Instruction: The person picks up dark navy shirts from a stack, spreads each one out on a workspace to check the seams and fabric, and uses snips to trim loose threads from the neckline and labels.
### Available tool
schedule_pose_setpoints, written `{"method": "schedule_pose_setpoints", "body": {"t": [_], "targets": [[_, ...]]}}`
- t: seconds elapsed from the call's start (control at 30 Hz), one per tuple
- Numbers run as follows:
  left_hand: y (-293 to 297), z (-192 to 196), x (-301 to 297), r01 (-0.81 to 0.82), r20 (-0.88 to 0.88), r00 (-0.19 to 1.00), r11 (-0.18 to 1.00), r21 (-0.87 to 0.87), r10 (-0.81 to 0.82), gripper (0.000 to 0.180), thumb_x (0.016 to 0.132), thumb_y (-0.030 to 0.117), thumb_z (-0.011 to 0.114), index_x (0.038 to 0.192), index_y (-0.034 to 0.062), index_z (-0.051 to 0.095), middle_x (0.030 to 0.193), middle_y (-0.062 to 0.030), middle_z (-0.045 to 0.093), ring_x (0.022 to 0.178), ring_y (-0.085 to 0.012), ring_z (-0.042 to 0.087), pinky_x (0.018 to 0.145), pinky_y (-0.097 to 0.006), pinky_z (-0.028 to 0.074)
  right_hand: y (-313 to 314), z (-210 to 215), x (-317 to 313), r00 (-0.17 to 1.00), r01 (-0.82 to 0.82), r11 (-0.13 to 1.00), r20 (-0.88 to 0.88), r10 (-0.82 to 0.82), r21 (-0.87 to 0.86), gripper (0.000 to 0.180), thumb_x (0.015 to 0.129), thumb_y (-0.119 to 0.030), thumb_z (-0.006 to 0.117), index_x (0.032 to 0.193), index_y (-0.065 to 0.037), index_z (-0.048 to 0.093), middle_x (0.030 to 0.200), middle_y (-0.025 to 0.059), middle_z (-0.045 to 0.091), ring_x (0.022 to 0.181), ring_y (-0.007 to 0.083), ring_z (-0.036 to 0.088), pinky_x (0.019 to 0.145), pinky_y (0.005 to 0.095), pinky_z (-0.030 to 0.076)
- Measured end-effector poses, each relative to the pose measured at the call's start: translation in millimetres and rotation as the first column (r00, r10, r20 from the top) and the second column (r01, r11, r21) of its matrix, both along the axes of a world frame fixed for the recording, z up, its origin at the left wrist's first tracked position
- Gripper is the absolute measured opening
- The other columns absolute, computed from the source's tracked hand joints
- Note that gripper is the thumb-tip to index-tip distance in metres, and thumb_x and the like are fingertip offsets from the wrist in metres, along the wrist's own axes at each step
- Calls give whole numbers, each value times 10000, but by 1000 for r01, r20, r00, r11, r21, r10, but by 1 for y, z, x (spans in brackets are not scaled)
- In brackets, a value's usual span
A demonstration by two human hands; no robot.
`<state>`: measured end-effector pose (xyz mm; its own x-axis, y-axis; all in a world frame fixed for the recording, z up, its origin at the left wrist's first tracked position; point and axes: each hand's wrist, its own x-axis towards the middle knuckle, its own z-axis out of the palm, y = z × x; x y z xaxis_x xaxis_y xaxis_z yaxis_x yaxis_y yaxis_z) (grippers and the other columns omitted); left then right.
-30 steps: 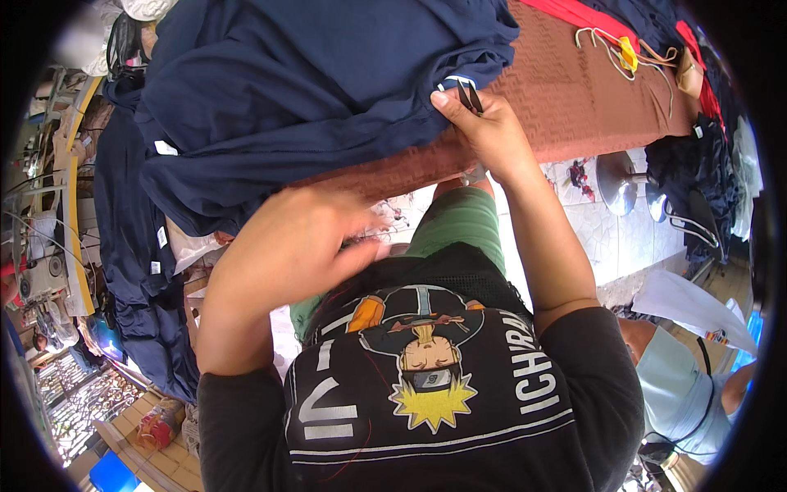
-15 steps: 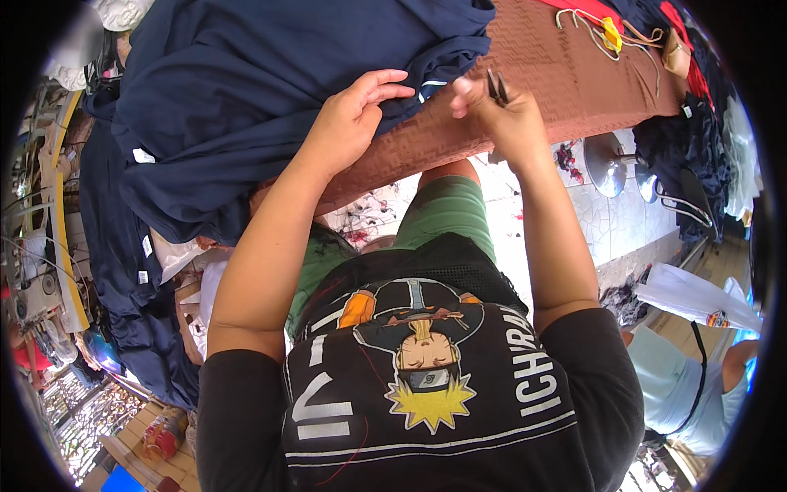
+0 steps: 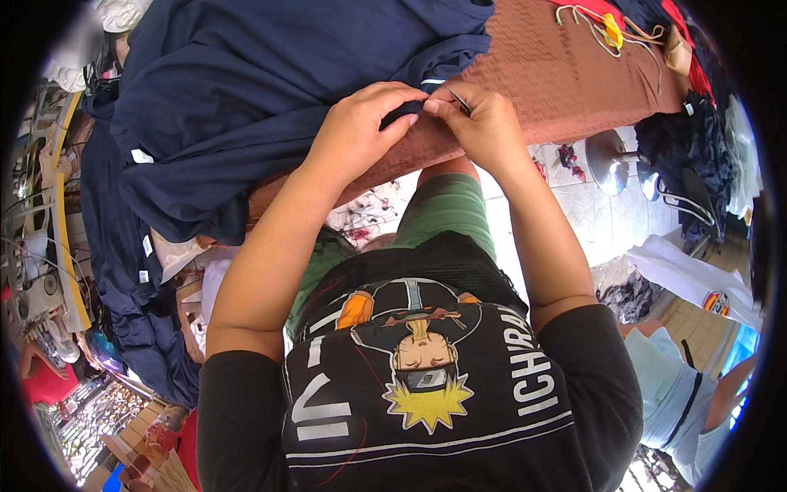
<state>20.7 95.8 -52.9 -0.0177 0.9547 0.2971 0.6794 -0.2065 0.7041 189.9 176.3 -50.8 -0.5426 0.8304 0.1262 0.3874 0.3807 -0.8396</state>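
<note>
Navy cloth garments (image 3: 238, 82) lie heaped on a brown patterned covering. My left hand (image 3: 361, 131) is closed on the edge of the navy cloth, thumb below and fingers above. A narrow white stripe shows on the cloth just beyond the fingertips. My right hand (image 3: 488, 123) is closed, with small dark thread snips (image 3: 461, 103) tucked in it, the points sticking out past the index finger. Its thumb and fingertip meet the cloth edge close to my left fingertips. Whether they pinch a thread there is too small to tell.
The brown covered surface (image 3: 557, 74) holds pale cords with a yellow piece (image 3: 611, 31) at the far right. More navy garments (image 3: 135, 320) hang at the left, beside sewing machine parts. A round metal stool (image 3: 607, 160) stands right. Another person (image 3: 680, 394) is at lower right.
My right hand has come left and down to the cloth edge, and the snips' points now show less. My left hand has closed on the cloth. A red-clad figure has appeared at lower left.
</note>
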Motion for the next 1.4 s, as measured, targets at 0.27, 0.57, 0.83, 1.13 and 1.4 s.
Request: {"method": "schedule_pose_setpoints", "body": {"t": [0.27, 0.57, 0.83, 1.13, 1.4], "targets": [[10, -1, 11, -70, -315, 943, 990, 123, 106, 129, 811, 175, 699, 898, 81, 719, 948, -41, 699, 803, -273, 655, 711, -364, 525, -2, 16, 2, 988, -54, 979, 155, 24, 196, 205, 825, -234, 694, 878, -38, 664, 800, 137, 666, 752, 313, 651, 678, 392, 496], [15, 13, -1, -150, -5, 988, 945, -290, 155, 175, 857, 209, 677, 922, 50, 713, 779, -85, 703, 674, -162, 643, 663, -292, 502, 7, 20, 22, 987, -96, 986, 141, 77, 139, 250, 849, -220, 656, 1025, -47, 614, 908, 160, 682, 847, 336, 654, 742, 411, 496], [24, 11, -19, 72, 313, 944, 865, -497, 101, 224, 902, 209, 653, 973, -1, 681, 843, 1, 661, 780, -72, 570, 738, -222, 471, 9, 23, 22, 951, -241, 964, 224, 212, 114, 199, 853, -187, 627, 995, -49, 619, 841, 174, 665, 812, 364, 630, 708, 429, 481], [22, 10, -20, 81, 350, 930, 866, -494, 112, 240, 919, 226, 632, 1005, 4, 664, 883, -8, 663, 810, -87, 573, 776, -242, 477, 10, 17, 13, 949, -262, 956, 214, 230, 131, 197, 856, -193, 624, 995, -53, 620, 826, 178, 660, 811, 378, 622, 705, 443, 469], [22, 12, -19, 59, 304, 946, 857, -511, 116, 244, 917, 233, 632, 997, 5, 666, 876, -14, 664, 809, -95, 578, 777, -249, 479, 8, 22, 3, 919, -289, 952, 309, 246, 101, 190, 855, -210, 621, 991, -78, 625, 805, 172, 655, 800, 372, 618, 705, 457, 462]]}}
